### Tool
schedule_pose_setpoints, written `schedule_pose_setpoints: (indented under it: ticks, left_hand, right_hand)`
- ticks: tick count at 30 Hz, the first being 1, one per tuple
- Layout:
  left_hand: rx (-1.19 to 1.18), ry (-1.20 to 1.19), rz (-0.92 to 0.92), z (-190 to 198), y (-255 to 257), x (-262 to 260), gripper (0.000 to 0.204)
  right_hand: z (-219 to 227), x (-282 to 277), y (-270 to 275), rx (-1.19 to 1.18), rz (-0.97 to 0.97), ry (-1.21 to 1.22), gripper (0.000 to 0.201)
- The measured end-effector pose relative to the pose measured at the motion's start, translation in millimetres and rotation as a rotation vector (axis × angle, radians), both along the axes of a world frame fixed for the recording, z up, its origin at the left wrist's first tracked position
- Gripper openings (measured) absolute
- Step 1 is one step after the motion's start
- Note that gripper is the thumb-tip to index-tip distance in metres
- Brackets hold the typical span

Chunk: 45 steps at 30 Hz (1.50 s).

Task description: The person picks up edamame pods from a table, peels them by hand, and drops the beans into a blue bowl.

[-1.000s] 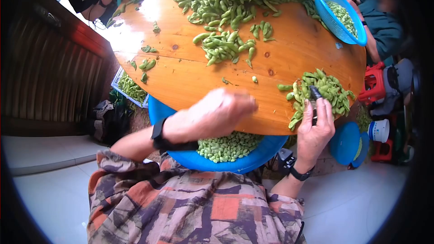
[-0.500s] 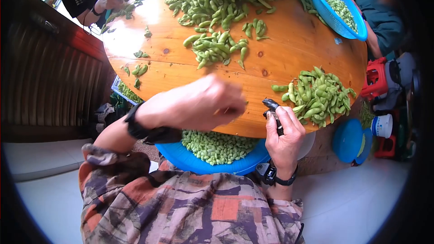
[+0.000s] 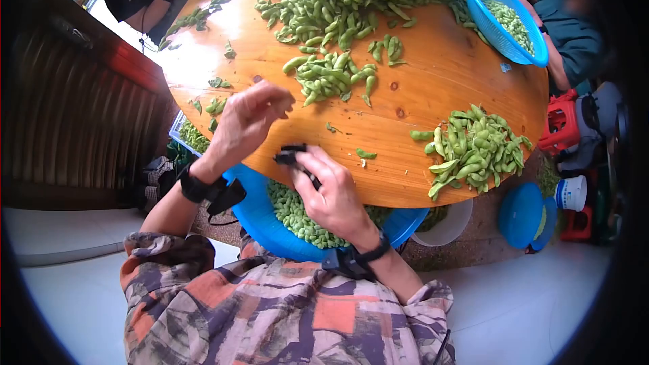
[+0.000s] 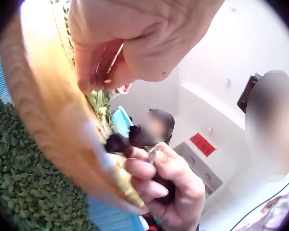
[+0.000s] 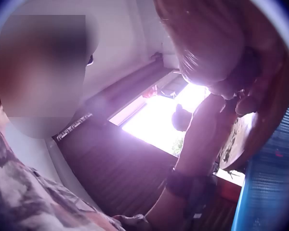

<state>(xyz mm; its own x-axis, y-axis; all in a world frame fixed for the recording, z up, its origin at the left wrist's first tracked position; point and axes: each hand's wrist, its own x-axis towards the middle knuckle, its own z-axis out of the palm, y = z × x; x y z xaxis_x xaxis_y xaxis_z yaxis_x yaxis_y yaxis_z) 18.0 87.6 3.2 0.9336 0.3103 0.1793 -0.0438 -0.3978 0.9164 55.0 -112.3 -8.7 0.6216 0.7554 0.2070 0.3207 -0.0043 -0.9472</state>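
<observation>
My left hand (image 3: 249, 122) is raised over the near left table edge, its fingers bent toward the thumb. In the left wrist view a tiny pale bit (image 4: 107, 81) shows at its fingertips; I cannot tell whether it pinches anything. Just right of it and lower, my right hand (image 3: 331, 192) grips a small black object (image 3: 291, 154) with dark tips that stick out past the fingers. Below both hands, many shelled green beans (image 3: 294, 213) fill a blue basin (image 3: 251, 211). A green pod piece (image 3: 366, 153) lies on the table to the right.
Whole pods (image 3: 476, 149) are heaped at the table's right, with a small cluster (image 3: 328, 78) in the middle and a large pile (image 3: 331, 7) behind. A blue basket (image 3: 487, 23) stands at the far right edge. Other people (image 3: 578, 40) sit around the wooden table (image 3: 439, 67).
My right hand has moved left from the right-hand pod heap to beside my left hand, with the black object. My left hand has shifted left and up, uncovering the pod piece on the table.
</observation>
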Motion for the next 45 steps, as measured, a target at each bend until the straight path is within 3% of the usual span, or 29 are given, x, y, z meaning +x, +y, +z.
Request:
schedule_pose_setpoints:
  ticks: [4,6,7,8,9,11,12,15,16,18,21,23,25,26,27,29,32,34,38,40,45]
  left_hand:
    - [0.095,0.148,-0.026,16,5,22,0.015]
    - [0.371,0.100,-0.091,11,2,32,0.013]
    - [0.479,0.049,-0.127,6,0,36,0.013]
    - [0.525,-0.021,-0.094,4,-4,39,0.014]
    - [0.520,-0.022,-0.088,3,-6,41,0.014]
    - [0.630,0.003,-0.061,1,-8,45,0.019]
    - [0.640,-0.037,-0.034,-2,-8,46,0.022]
    - [0.672,-0.038,-0.001,-8,-7,48,0.020]
    - [0.672,-0.034,-0.002,-10,-6,47,0.020]
    - [0.579,-0.088,0.021,-13,-3,43,0.018]
    - [0.399,0.045,-0.007,6,-9,31,0.018]
    - [0.343,0.038,-0.038,9,-14,27,0.018]
    - [-0.172,0.220,-0.091,7,-22,20,0.017]
    - [-0.357,0.167,-0.183,-3,-26,17,0.018]
    - [-0.356,0.169,-0.183,-3,-33,14,0.018]
    - [-0.538,0.208,-0.273,-1,-52,9,0.018]
    - [-0.585,0.170,-0.282,-5,-68,5,0.016]
    - [-0.655,0.120,-0.275,-12,-75,6,0.016]
    - [-0.600,0.187,-0.258,-7,-79,5,0.015]
    - [-0.456,0.224,-0.237,-6,-81,4,0.015]
    - [-0.644,0.299,-0.243,-7,-85,2,0.014]
  right_hand:
    - [-14,25,14,0.038,-0.256,-0.034,0.017]
    - [-17,50,-5,0.062,-0.422,-0.041,0.014]
    - [-15,67,-22,-0.027,-0.544,-0.363,0.013]
    - [-6,75,-40,-0.226,-0.708,-0.524,0.014]
    - [-7,83,-54,-0.249,-0.786,-0.484,0.015]
    - [9,76,-66,-0.272,-0.762,-0.563,0.016]
    - [21,62,-61,-0.241,-0.636,-0.526,0.015]
    - [13,22,-51,-0.040,-0.108,0.125,0.017]
    - [8,20,-53,-0.040,-0.108,0.129,0.017]
    - [2,17,-55,0.044,-0.065,0.410,0.018]
    - [-2,69,-83,-0.155,-0.449,0.009,0.015]
    - [3,88,-93,-0.136,-0.589,-0.302,0.016]
    - [30,66,-84,-0.174,-0.600,-0.305,0.018]
    - [32,52,-72,-0.028,-0.517,-0.083,0.018]
    - [32,38,-63,0.120,-0.431,0.136,0.018]
    - [25,25,-61,0.090,-0.380,0.440,0.022]
    - [23,24,-60,0.074,-0.376,0.565,0.027]
    - [28,22,-61,0.098,-0.262,0.775,0.031]
    - [27,23,-63,0.095,-0.255,0.839,0.031]
    - [22,21,-66,0.062,-0.243,0.766,0.032]
    - [21,24,-69,0.049,-0.208,0.807,0.030]
